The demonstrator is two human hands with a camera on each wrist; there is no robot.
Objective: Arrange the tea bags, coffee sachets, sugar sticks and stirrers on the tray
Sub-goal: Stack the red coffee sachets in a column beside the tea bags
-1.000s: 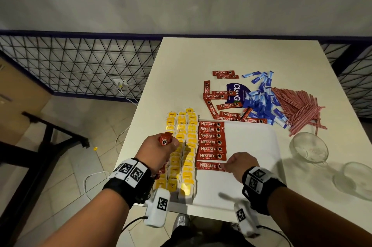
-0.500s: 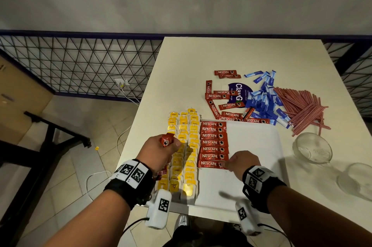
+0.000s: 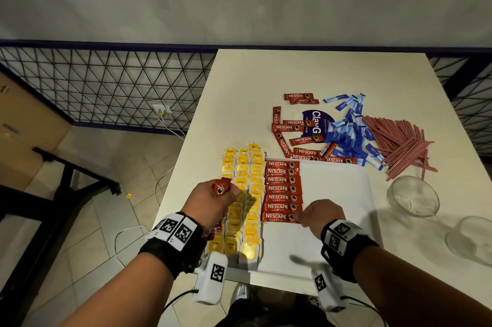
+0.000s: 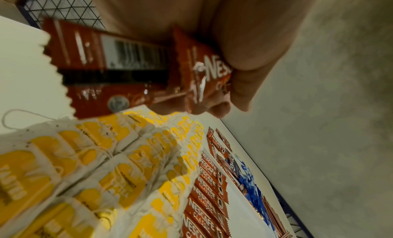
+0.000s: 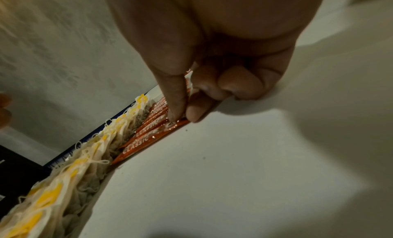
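Clenched round spare coffee sachets (image 3: 221,188), my left hand (image 3: 210,203) hovers; my right hand (image 3: 318,216) pinches the nearest placed sachet (image 3: 278,217), and I risk skewing its row.

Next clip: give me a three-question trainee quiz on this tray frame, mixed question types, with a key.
1. True or false: the left hand holds coffee sachets in its grip.
2. Multiple choice: where are the stirrers? A) on the tray B) on the table beyond the tray C) in a glass bowl
3. Fill in: the right hand pinches the end of the nearest sachet in the red column, which lies beside the yellow ____.

Key: 1 true; 2 B; 3 tea bags.
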